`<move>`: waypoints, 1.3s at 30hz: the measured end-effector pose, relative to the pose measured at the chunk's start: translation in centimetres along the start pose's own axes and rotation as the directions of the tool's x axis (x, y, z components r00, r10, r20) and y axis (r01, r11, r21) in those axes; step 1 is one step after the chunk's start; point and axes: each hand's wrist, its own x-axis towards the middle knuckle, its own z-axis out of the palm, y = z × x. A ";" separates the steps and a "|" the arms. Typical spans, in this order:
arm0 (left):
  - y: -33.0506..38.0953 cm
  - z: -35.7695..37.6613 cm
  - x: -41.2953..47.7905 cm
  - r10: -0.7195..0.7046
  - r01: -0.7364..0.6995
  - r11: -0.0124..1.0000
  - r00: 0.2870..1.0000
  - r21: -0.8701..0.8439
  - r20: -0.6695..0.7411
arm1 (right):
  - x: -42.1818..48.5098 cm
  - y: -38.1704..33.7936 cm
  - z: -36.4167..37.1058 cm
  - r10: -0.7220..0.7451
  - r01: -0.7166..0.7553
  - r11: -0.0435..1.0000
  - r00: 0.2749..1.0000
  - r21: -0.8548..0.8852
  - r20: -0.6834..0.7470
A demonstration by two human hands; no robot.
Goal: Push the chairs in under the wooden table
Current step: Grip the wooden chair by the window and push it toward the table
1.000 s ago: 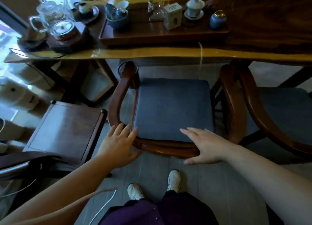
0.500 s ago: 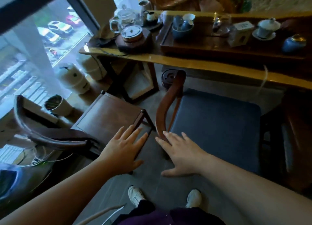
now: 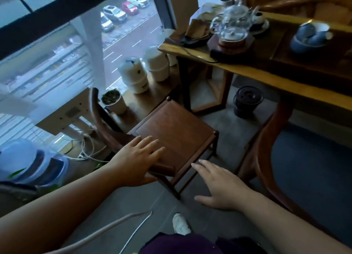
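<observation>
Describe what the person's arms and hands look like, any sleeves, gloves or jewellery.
Both forearms are bare right down to the frame edge, with no sleeve showing. The left hand and right hand wear no gloves, and no rings, watch or bracelet are visible. Dark purple clothing and a white shoe show below.

Wooden chair (image 3: 177, 131) left of table (image 3: 285, 76), teaware (image 3: 231, 34) on table

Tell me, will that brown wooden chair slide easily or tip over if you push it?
The wooden chair looks like solid wood, so probably stiff and fairly heavy. Its thin legs stand on smooth floor, so it likely slides. Pushed low at the seat, as the left hand reaches, it shouldn't tip.
</observation>
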 end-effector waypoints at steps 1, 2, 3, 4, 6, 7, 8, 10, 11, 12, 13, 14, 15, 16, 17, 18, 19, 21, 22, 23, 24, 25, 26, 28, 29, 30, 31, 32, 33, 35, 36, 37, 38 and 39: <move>-0.9 0.4 -0.3 -0.008 0.008 1.000 1.000 0.001 0.012 | 0.9 -0.6 0.0 -0.007 0.007 1.000 1.000 0.013 0.002; -2.5 1.3 -0.8 -0.027 0.027 1.000 0.999 -0.002 0.027 | 2.6 -1.6 0.0 -0.019 0.019 0.999 1.000 0.033 0.006; -3.4 1.8 -1.1 -0.040 0.040 0.999 0.999 -0.004 0.034 | 3.4 -2.2 -0.1 -0.028 0.028 0.999 1.000 0.042 0.012; -4.3 2.3 -1.5 -0.049 0.049 0.999 0.998 -0.004 0.045 | 4.2 -2.9 -0.2 -0.036 0.035 0.998 0.999 0.049 0.017; -6.0 3.5 -1.9 -0.073 0.074 0.997 0.993 -0.012 0.088 | 5.8 -3.7 -0.4 -0.048 0.046 0.997 0.998 0.058 0.032; -6.7 3.7 -2.0 -0.083 0.085 0.996 0.990 -0.014 0.112 | 6.5 -3.9 -0.5 -0.053 0.051 0.997 0.998 0.065 0.031; -7.4 4.1 -1.9 -0.089 0.091 0.996 0.987 -0.007 0.135 | 7.3 -4.0 -0.9 -0.062 0.059 0.996 0.998 0.072 0.033; -8.5 4.4 -1.3 -0.089 0.089 0.996 0.980 0.011 0.181 | 8.8 -3.7 -1.4 -0.087 0.082 0.991 0.995 0.103 0.041; -9.1 4.4 -1.0 -0.087 0.086 0.996 0.979 0.014 0.184 | 9.8 -3.4 -1.5 -0.106 0.099 0.988 0.993 0.121 0.052; -9.3 4.2 -0.9 -0.079 0.077 0.997 0.983 0.016 0.167 | 10.2 -3.4 -1.6 -0.114 0.105 0.986 0.991 0.131 0.064; -9.3 4.1 -0.9 -0.079 0.078 0.997 0.983 0.013 0.165 | 10.5 -3.4 -1.6 -0.120 0.106 0.983 0.989 0.149 0.091; -10.0 4.0 -0.8 -0.090 0.089 0.996 0.979 0.015 0.183 | 11.4 -3.3 -1.8 -0.138 0.117 0.977 0.984 0.178 0.112; -10.6 3.7 -0.5 -0.101 0.102 0.995 0.975 0.008 0.197 | 12.1 -3.2 -2.1 -0.150 0.123 0.973 0.980 0.193 0.128; -11.2 3.5 -0.3 -0.100 0.102 0.995 0.976 0.004 0.194 | 12.6 -3.3 -2.4 -0.159 0.127 0.971 0.976 0.202 0.148; -12.0 3.4 -0.3 -0.090 0.092 0.996 0.975 -0.001 0.202 | 13.2 -3.4 -2.8 -0.161 0.120 0.967 0.972 0.225 0.171; -12.8 3.5 -0.3 -0.077 0.081 0.997 0.979 -0.009 0.187 | 13.8 -3.4 -3.1 -0.159 0.107 0.960 0.969 0.260 0.189; -13.7 3.8 -0.4 -0.083 0.089 0.996 0.977 -0.022 0.194 | 14.4 -3.5 -3.2 -0.153 0.087 0.949 0.968 0.303 0.201; -15.2 4.5 -0.6 -0.100 0.105 0.994 0.967 -0.011 0.235 | 15.2 -3.6 -3.5 -0.127 0.041 0.920 0.972 0.390 0.199; -16.3 4.7 -0.6 -0.092 0.098 0.995 0.964 -0.010 0.248 | 15.8 -3.7 -3.6 -0.113 0.019 0.906 0.974 0.423 0.198; -17.2 5.0 -0.5 -0.080 0.085 0.996 0.965 -0.011 0.250 | 16.3 -3.8 -3.7 -0.104 0.004 0.895 0.975 0.446 0.199; -18.4 5.4 -0.5 -0.069 0.073 0.997 0.964 -0.009 0.257 | 17.0 -4.0 -3.7 -0.095 -0.008 0.888 0.975 0.460 0.201; -19.7 5.9 -0.3 -0.054 0.059 0.998 0.963 -0.008 0.262 | 17.9 -4.4 -3.8 -0.084 -0.024 0.881 0.975 0.472 0.206; -20.9 6.4 0.0 -0.039 0.042 0.999 0.964 -0.006 0.262 | 18.8 -4.8 -3.8 -0.074 -0.038 0.876 0.975 0.481 0.211; -23.2 7.5 0.8 0.010 -0.011 1.000 0.967 0.002 0.256 | 20.6 -5.8 -3.7 -0.049 -0.075 0.856 0.973 0.512 0.225; -24.5 8.1 1.3 0.052 -0.053 0.999 0.970 -0.003 0.239 | 21.5 -6.4 -3.6 -0.027 -0.103 0.843 0.972 0.527 0.233; -25.4 8.4 1.7 0.095 -0.096 0.995 0.972 -0.006 0.215 | 22.3 -6.8 -3.5 -0.005 -0.128 0.832 0.971 0.539 0.239; -26.5 9.0 2.1 0.143 -0.142 0.990 0.970 -0.019 0.194 | 23.1 -7.5 -3.3 0.020 -0.158 0.818 0.969 0.554 0.246; -27.4 9.6 2.5 0.191 -0.189 0.982 0.966 -0.030 0.175 | 23.8 -8.1 -3.1 0.045 -0.185 0.797 0.967 0.575 0.249; -28.5 10.3 2.9 0.239 -0.235 0.971 0.957 -0.044 0.164 | 24.6 -8.9 -2.9 0.068 -0.212 0.773 0.965 0.598 0.253; -30.9 11.5 3.6 0.304 -0.300 0.953 0.943 -0.052 0.134 | 26.2 -10.4 -2.6 0.109 -0.255 0.740 0.959 0.622 0.263; -31.9 12.2 3.7 0.324 -0.321 0.946 0.938 -0.040 0.120 | 26.8 -11.0 -2.5 0.123 -0.272 0.738 0.954 0.618 0.273; -33.1 12.9 4.1 0.342 -0.341 0.940 0.933 -0.029 0.109 | 27.5 -11.6 -2.4 0.140 -0.293 0.738 0.948 0.608 0.287; -33.8 13.3 4.4 0.352 -0.351 0.936 0.930 -0.026 0.106 | 27.8 -12.0 -2.4 0.147 -0.307 0.743 0.942 0.595 0.302; -34.1 13.6 4.9 0.359 -0.357 0.933 0.927 -0.038 0.111 | 28.1 -12.3 -2.3 0.151 -0.322 0.747 0.934 0.582 0.323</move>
